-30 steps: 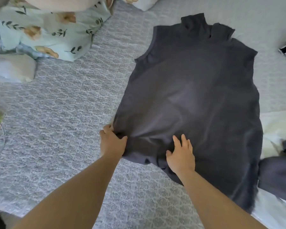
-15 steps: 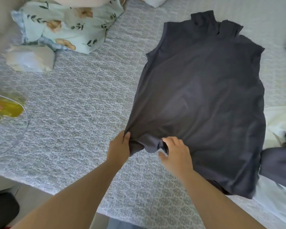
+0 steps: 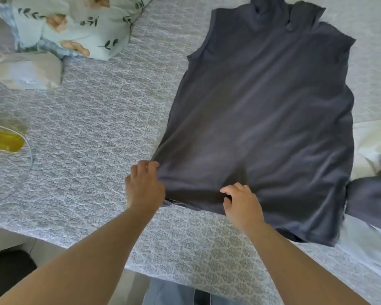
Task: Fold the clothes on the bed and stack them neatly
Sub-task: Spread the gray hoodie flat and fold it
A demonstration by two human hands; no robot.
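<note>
A dark grey shirt (image 3: 266,111) lies spread flat on the bed, collar at the far end, hem toward me. My left hand (image 3: 144,186) grips the hem's near left corner, fingers curled on the cloth. My right hand (image 3: 242,202) pinches the hem a little to the right of it, fingers bent into the fabric. The bed (image 3: 92,133) has a pale grey patterned cover.
A floral pillow (image 3: 75,25) and a pale folded item (image 3: 29,71) lie at the far left. A clear round object (image 3: 7,155) sits at the left edge. More dark grey cloth (image 3: 372,201) and a white garment (image 3: 374,142) lie at right. The bed's near edge runs below my arms.
The bunched hem between my hands has been pulled flat and straight. My hands have drawn apart along the hem, and the view has shifted back toward the bed's edge.
</note>
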